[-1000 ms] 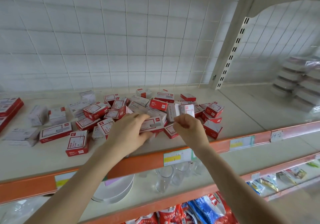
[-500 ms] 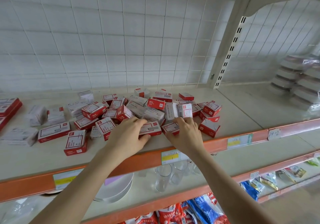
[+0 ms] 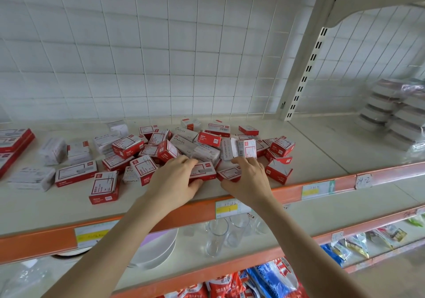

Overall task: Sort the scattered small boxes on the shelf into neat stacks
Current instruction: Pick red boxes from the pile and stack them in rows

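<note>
Head view: left hand (image 3: pixel 177 180) has fingers curled over a flat red box (image 3: pixel 203 171), thumb on its near edge. The box's long axis runs along the shelf (image 3: pixel 322 150) front. Right hand (image 3: pixel 248 180) pinches a 2nd red box (image 3: pixel 230 173) just beside it. Loose pile (image 3: pixel 207 143) sits just behind both hands, no stacks yet. Below: glasses (image 3: pixel 217 235), plates (image 3: pixel 158 247).

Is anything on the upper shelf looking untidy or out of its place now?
Yes. The boxes lie in a jumbled heap on the shelf, tilted and overlapping, no neat stack yet. The left hand grips a red box at its front, the right hand the next box.
</note>
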`<state>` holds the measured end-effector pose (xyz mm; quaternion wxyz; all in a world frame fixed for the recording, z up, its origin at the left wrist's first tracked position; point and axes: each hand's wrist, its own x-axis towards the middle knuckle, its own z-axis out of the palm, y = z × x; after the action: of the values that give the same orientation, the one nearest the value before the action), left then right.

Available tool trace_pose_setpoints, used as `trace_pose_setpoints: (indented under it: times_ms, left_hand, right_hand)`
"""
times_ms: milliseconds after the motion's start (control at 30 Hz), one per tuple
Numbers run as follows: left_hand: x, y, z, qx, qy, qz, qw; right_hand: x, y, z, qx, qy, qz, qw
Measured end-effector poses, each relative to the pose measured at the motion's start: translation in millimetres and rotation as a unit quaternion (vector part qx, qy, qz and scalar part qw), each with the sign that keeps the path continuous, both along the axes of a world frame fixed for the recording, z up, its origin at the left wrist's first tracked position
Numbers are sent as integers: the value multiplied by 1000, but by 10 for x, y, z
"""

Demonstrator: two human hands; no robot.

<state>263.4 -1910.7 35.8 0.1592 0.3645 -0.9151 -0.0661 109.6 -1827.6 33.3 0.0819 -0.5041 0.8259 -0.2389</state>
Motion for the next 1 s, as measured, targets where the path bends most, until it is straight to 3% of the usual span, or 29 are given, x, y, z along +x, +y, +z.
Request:
trace_pose_setpoints:
  times_ms: [267,600,1000]
  left_hand:
    - [-16,2,10,-1,3,8,1000]
    - [120,-56,97,-32,30,43,998]
    - [172,-42,0,-25,64,26,997]
  right_hand:
    - [10,7,-17,-58,-22,3,998]
    - [35,-93,-140,-5,69,75,995]
    - [-239,-40,-12,49,17,114,992]
